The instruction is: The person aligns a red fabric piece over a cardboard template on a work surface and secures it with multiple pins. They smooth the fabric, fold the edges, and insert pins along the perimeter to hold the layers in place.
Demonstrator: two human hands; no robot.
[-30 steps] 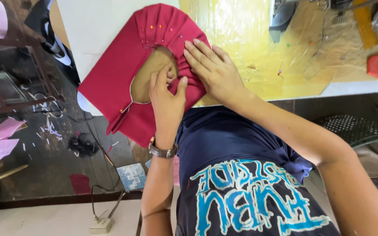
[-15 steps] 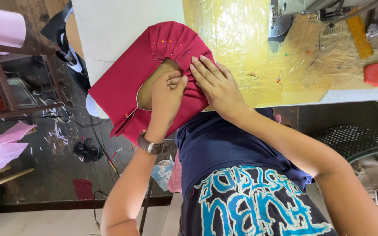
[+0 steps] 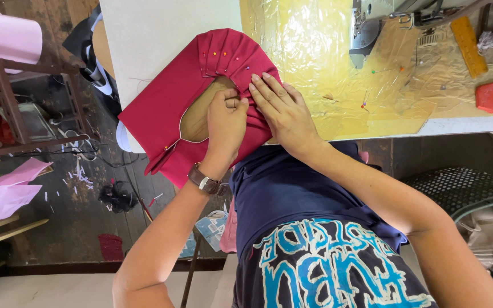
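Head view shows me both hands working on a red fabric piece (image 3: 169, 111) that lies on the near edge of the table (image 3: 161, 40), with its lower corner hanging past the edge. I see the left hand (image 3: 226, 122) curled, its fingers (image 3: 230, 101) drawn together and pinched on a fold of the fabric at the rim of the oval cut-out. I see the right hand (image 3: 281, 111) just beside it, touching it, its fingers (image 3: 261, 91) laid flat and close together, pressing the pleated fabric down. Several coloured pins (image 3: 221, 55) stand in the pleats above the hands. A wristwatch (image 3: 203, 181) sits on the left wrist. A sewing machine (image 3: 372, 23) stands on the yellow plastic sheet (image 3: 303, 51), well apart from the hands.
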